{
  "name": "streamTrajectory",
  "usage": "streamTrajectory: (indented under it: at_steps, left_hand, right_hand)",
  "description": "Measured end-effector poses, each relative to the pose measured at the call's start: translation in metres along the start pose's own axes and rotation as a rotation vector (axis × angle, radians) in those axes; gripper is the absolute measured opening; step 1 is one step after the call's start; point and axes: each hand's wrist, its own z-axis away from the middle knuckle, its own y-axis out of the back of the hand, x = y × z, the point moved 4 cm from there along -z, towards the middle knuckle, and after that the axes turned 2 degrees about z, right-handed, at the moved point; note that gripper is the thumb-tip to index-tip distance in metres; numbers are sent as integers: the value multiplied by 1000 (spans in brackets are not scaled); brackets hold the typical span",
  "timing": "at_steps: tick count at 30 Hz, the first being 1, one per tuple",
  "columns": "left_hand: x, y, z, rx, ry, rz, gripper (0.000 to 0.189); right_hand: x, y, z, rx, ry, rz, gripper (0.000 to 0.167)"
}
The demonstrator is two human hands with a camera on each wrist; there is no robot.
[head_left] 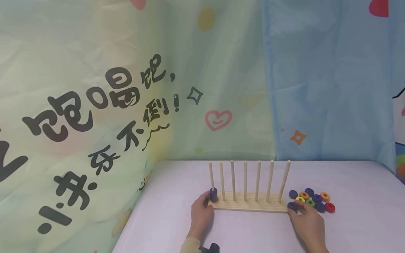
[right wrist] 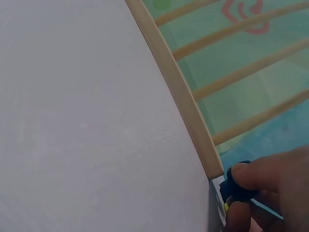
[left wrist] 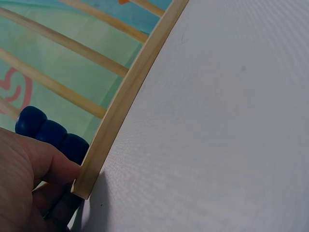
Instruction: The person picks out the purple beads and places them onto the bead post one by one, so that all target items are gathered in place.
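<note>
So it looks like a ring-picking step in a stacking job. The right hand (head_left: 308, 221) has its grip pinched on a dark blue round ring (head_left: 292, 206), right by the right end of the pale wooden base (head_left: 250, 205). The left hand (head_left: 201, 214) has its grip clamped on the base's other end, seemingly steadying it, just beside three dark blue stacked rings (head_left: 213, 195) on the leftmost of the upright wooden pegs (head_left: 245, 181).

Next move, I'd guess, calls for lifting that ring above a peg tip and lining up the hole; can't tell which peg.

Room-wise, the white bench (head_left: 253, 235) lies open along the base's front edge. The right end's tighter: loose blue, orange, yellow, green and red rings (head_left: 317, 198) cluster near it, so a careless knuckle could scatter them. Tall pegs mean going up first, not sideways.
</note>
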Motion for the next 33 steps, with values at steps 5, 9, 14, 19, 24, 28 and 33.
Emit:
streamTrajectory:
  at_steps: [5, 9, 14, 19, 24, 28, 33]
  left_hand:
    - [-1, -1, -1, 1, -5, 4, 57]
    - [-1, 0, 0, 6, -5, -4, 57]
    - [-2, -1, -1, 7, 1, -11, 56]
    - [-2, -1, -2, 7, -2, -5, 57]
    - [-1, -1, -2, 8, -7, 5, 57]
    - [-1, 0, -1, 12, 0, 1, 56]
    - [0, 0, -1, 14, 3, -3, 56]
  right_hand:
    - [-1, 0, 0, 17, -21, -42, 44]
    - [-2, -2, 1, 17, -50, -96, 44]
    - [-8, -8, 5, -12, -37, -122, 45]
    - [-17, -10, 9, -23, 15, -127, 40]
    - [-20, -10, 13, -48, 33, -115, 40]
    - [-23, -14, 15, -84, 26, -115, 43]
    - [-30, -20, 20, -123, 50, -116, 46]
